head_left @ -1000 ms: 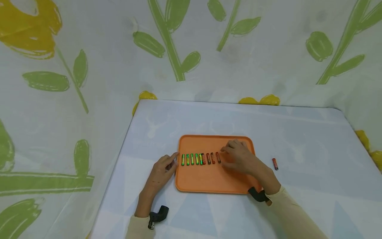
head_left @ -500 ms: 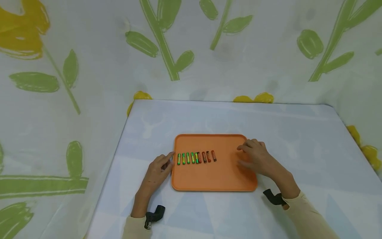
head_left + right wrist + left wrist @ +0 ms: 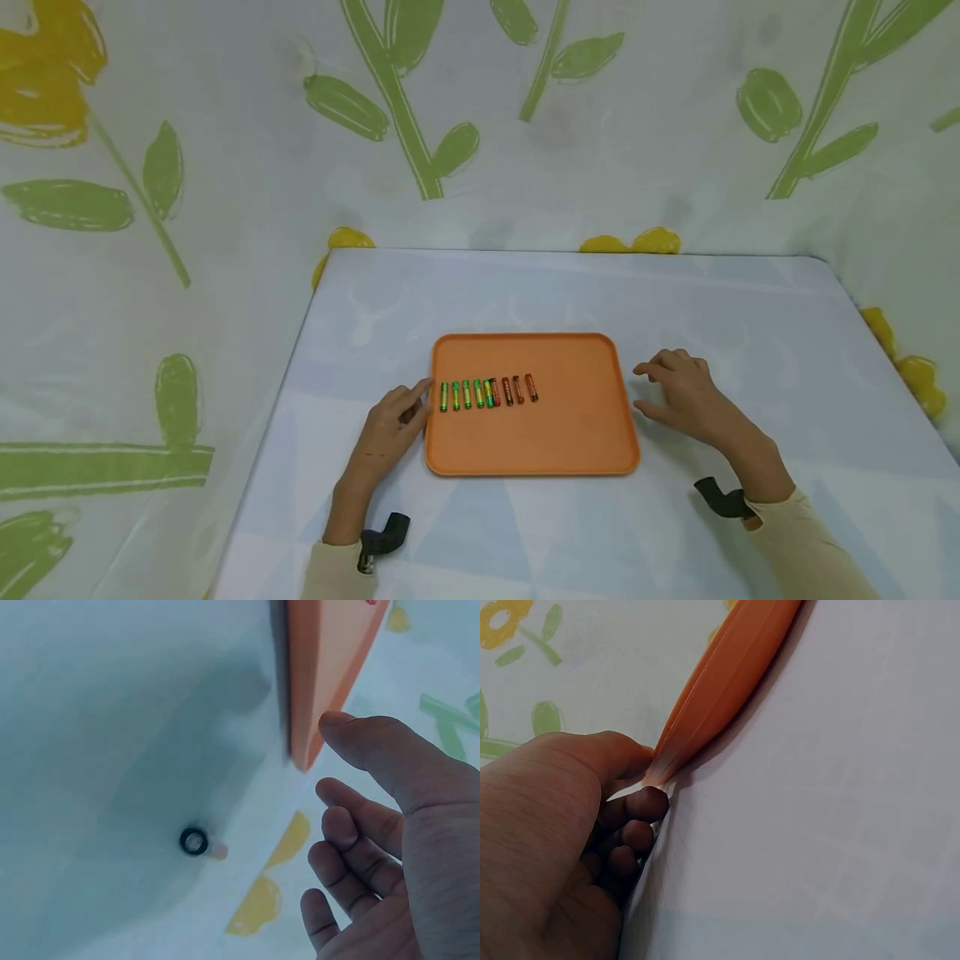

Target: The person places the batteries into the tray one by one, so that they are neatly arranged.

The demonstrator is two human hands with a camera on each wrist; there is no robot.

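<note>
Several green batteries point(image 3: 467, 394) and several red ones point(image 3: 507, 391) lie in one row on an orange tray point(image 3: 540, 446) in the head view. My left hand point(image 3: 386, 432) is at the tray's left edge, its thumb and forefinger touching the rim in the left wrist view. Off the tray's right side hovers my right hand point(image 3: 693, 404), fingers loosely bent and apart, holding nothing. The right wrist view shows a loose battery point(image 3: 196, 842) on the table beyond its fingers, seen nearly end-on; in the head view this hand hides it.
A pale patterned table point(image 3: 465, 287) carries the tray. Its far edge meets a white cloth backdrop point(image 3: 517, 167) printed with green leaves and yellow flowers. Each wrist bears a black mount point(image 3: 386, 535).
My right hand has moved right from above the tray to over the table, where it now covers the loose battery. The left hand stays at the rim. The view has shifted slightly.
</note>
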